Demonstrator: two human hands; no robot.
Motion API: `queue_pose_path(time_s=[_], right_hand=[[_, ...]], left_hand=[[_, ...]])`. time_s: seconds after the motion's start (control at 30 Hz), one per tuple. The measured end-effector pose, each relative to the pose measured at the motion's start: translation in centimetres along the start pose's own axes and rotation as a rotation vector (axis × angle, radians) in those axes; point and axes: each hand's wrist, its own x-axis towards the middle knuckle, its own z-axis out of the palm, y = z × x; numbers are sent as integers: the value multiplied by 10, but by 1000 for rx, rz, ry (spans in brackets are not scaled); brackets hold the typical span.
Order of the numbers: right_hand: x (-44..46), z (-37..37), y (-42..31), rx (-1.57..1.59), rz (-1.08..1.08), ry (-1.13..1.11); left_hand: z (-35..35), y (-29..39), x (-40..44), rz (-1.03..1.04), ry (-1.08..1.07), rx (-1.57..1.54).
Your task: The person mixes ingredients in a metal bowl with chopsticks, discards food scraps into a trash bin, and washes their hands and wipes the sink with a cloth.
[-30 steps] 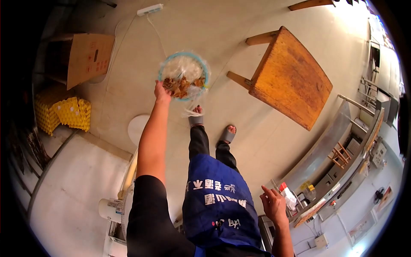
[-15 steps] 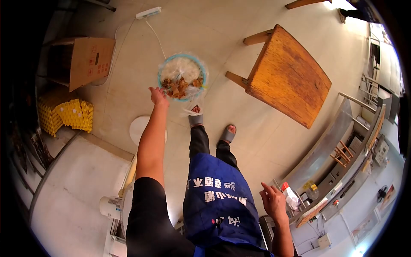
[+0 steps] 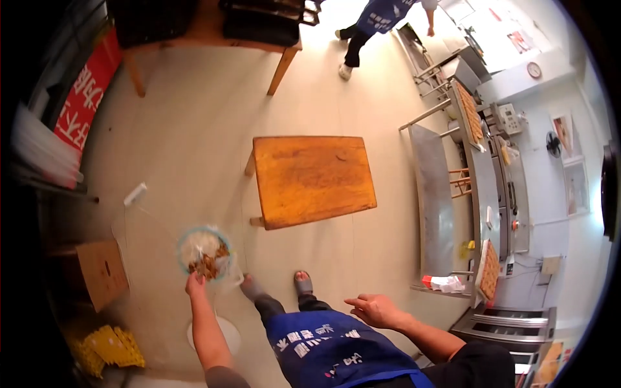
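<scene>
My left hand (image 3: 195,283) reaches down to the near rim of a round, blue-rimmed bin (image 3: 180,244) on the floor. Its fingers look slightly apart, and nothing shows in them, though they blend with the scraps behind. Clear plastic lines the bin, which contains whitish material and brown scraps (image 3: 208,264). Over the right side of my blue apron (image 3: 310,336), my right hand (image 3: 376,311) hovers with fingers loosely stretched and holding nothing.
A wooden stool (image 3: 314,181) stands ahead. A cardboard box (image 3: 102,275), yellow egg trays (image 3: 113,348) and a power strip (image 3: 135,194) are at left. A steel counter (image 3: 435,200) with trays of food (image 3: 490,270) runs along the right. Another person (image 3: 381,16) is at the far end.
The view has swung right and up, bringing in the far table and the other person. My left hand is now closer against the bin's near rim; my right hand has come across the apron.
</scene>
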Motion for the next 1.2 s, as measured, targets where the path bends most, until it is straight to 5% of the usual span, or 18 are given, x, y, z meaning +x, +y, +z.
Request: queue_pose_path(time_s=[0.2,0.23,0.3,0.37,0.53,0.6,0.93,1.2], right_hand=[[-19,10,8,-8,52,-71],[-20,14,11,-21,61,-100],[-29,21,21,31,5,-31],[-35,10,13,82,15,48],[-61,0,15,154,-69,236],[-73,3,30,180,-34,278],[-184,33,165,313,299,382],[-285,82,209,459,719,667]], left_hand=[[10,4,-37,-104,-148,35],[2,-8,-23,-79,-471,-86],[15,-19,-55,25,-326,-114],[26,-23,-117,151,117,143],[-12,-57,-169,228,314,859],[-26,-61,-193,185,291,1053],[-34,-90,-311,80,25,1062],[58,-96,-311,88,-375,1608]])
